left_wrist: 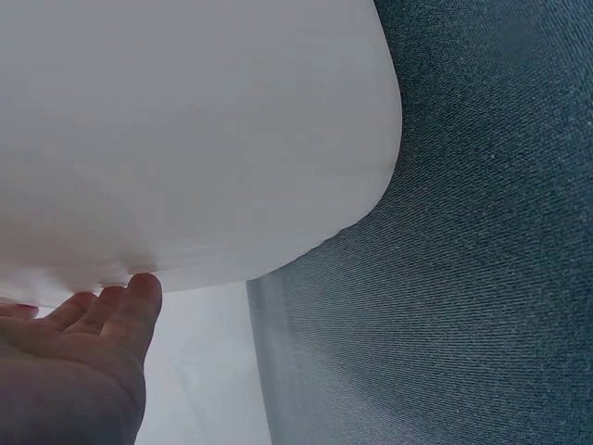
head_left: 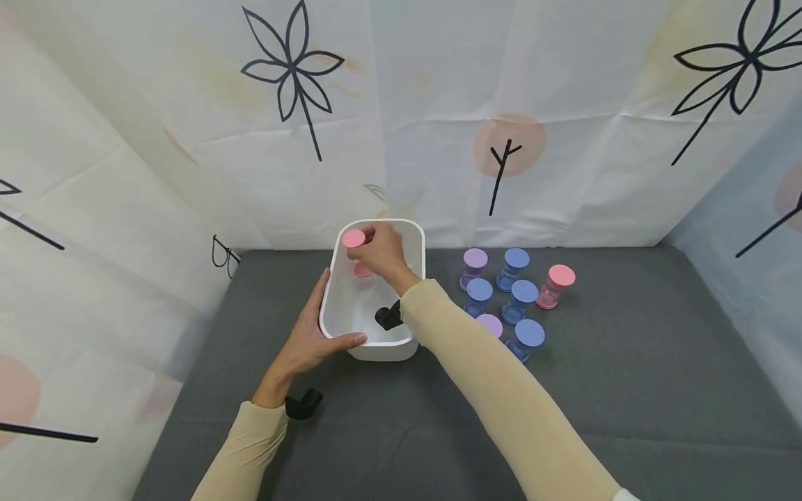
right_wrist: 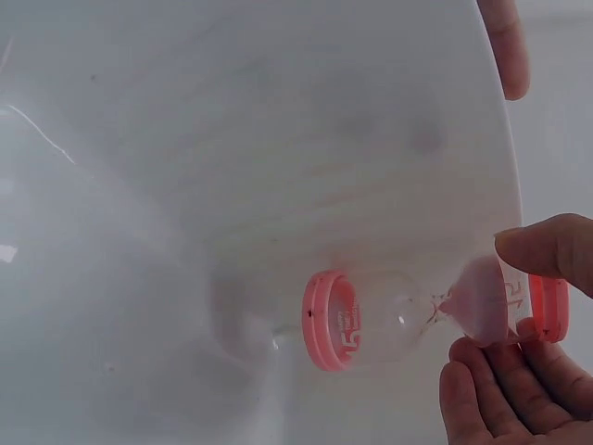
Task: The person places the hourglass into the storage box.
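A pink-capped sand timer (right_wrist: 394,320) with pale pink sand is pinched by its upper end between the thumb and fingers of my right hand (head_left: 383,252). The timer hangs inside a white plastic bin (head_left: 341,306), near its far left side; its lower cap (right_wrist: 324,320) points down into the bin. My left hand (head_left: 307,341) holds the bin at its near left corner. The left thumb lies over the near rim, and the left fingers (left_wrist: 130,315) press against the outside wall. No other timer shows inside the bin.
Right of the bin, several sand timers stand close together: blue ones (head_left: 524,292), two purple ones (head_left: 475,259) and one pink (head_left: 560,277). My right sleeve (head_left: 495,383) partly covers the nearest ones. A dark grey cloth (head_left: 626,362) covers the table; a patterned curtain (head_left: 432,167) hangs behind.
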### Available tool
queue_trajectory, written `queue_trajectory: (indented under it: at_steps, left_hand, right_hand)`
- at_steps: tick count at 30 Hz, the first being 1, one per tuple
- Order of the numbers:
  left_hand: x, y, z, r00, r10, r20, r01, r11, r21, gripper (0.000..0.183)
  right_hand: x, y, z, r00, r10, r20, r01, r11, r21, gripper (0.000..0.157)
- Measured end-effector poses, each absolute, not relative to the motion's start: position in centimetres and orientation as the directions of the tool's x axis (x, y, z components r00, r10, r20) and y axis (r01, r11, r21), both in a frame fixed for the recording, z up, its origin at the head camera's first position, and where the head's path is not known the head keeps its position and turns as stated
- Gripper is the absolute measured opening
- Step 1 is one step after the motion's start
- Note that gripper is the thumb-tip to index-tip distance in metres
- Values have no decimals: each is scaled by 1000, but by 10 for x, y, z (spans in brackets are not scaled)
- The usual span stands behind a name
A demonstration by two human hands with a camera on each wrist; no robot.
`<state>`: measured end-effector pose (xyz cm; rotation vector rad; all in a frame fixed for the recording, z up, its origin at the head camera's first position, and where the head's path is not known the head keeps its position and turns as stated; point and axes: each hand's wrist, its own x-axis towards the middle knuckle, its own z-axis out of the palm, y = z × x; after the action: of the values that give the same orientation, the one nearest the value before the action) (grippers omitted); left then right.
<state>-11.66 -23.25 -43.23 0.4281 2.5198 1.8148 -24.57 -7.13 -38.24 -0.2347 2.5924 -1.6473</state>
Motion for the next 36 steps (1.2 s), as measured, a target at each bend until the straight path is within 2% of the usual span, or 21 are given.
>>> queue_trajectory:
  at_steps: [12,36]
  left_hand:
    - [-115,-233,-431,-967,215,138,199,295,934,122]
    - [-116,-231,-431,-962,225,156,219,296,929,121]
  right_hand:
    - [-244,-71,-384,-981,-196,-13,-73,428,-901,31]
    - [-247,-73,-397,-968,-222,-116,-42,602,-797,38]
